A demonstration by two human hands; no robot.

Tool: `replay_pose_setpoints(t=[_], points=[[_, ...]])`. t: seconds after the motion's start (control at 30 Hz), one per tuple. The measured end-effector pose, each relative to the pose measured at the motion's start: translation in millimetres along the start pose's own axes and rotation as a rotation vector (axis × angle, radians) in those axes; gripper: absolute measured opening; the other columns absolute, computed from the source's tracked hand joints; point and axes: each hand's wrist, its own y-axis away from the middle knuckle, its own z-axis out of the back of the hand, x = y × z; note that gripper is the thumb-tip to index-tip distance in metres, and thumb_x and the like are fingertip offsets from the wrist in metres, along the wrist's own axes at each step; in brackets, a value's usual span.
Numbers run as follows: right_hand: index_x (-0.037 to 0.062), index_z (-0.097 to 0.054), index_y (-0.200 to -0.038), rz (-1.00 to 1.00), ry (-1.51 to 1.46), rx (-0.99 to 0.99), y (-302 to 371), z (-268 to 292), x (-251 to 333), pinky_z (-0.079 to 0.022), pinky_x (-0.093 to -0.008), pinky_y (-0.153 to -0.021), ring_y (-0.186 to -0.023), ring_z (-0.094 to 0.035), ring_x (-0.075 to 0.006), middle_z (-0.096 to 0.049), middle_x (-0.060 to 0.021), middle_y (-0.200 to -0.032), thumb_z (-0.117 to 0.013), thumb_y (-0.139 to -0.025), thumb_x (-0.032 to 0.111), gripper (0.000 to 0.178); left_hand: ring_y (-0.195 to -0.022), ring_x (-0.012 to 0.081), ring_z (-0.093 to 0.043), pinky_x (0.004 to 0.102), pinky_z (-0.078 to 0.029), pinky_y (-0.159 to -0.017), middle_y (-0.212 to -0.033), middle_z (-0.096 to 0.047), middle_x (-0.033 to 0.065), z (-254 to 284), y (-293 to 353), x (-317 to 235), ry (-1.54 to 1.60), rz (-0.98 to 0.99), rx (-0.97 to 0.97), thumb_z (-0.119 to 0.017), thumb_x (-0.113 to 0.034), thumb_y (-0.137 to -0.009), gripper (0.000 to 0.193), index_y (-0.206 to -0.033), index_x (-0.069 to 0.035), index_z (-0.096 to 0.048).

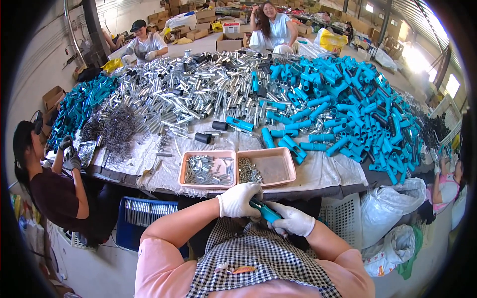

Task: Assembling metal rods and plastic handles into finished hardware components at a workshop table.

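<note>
My left hand, in a white glove, is closed round the dark upper end of a teal tubular plastic housing. At its lower right end, my right hand, also gloved in white, grips the same housing. The piece hangs tilted in front of my checked apron, just below the table edge. Beyond my hands, one pink tray holds short silvery metal pins. Beside it, a second pink tray has small metal fasteners at its left side. My fingers hide parts of the housing.
Teal housings pile up on the table's right, silvery metal tubes in the middle, dark wire springs at left. Black sleeves lie behind the trays. White sacks and a crate stand right; co-workers sit around the table.
</note>
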Motion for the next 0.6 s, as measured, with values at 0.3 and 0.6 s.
replay_pose_setpoints(t=[0.3,0.6], points=[[0.0017,-0.051,-0.128,0.162,0.667,-0.026,-15.9,18.2,-6.6,-0.051,-0.0359,-0.086,-0.096,-0.066,-0.0266,-0.064,-0.0189,-0.112,-0.072,-0.075,0.028,0.062,-0.072,0.0358,-0.065,0.0435,-0.052,-0.068,-0.076,-0.066,0.0177,-6.3,6.6,2.4,-0.303,-0.017,0.22,-0.074,-0.037,-0.066,0.039,-0.088,-0.006,-0.067],[0.0048,-0.047,-0.131,0.388,1.192,-0.161,-26.7,12.3,-3.3,-0.052,-0.0437,-0.06,-0.066,-0.065,-0.0363,-0.067,-0.0178,-0.082,-0.072,-0.075,0.04,0.071,-0.068,0.0299,-0.065,0.0369,-0.052,-0.064,-0.077,-0.066,0.0165,-1.1,11.6,36.1,-0.012,0.067,0.211,-0.078,-0.042,-0.068,0.047,-0.089,-0.002,-0.068]])
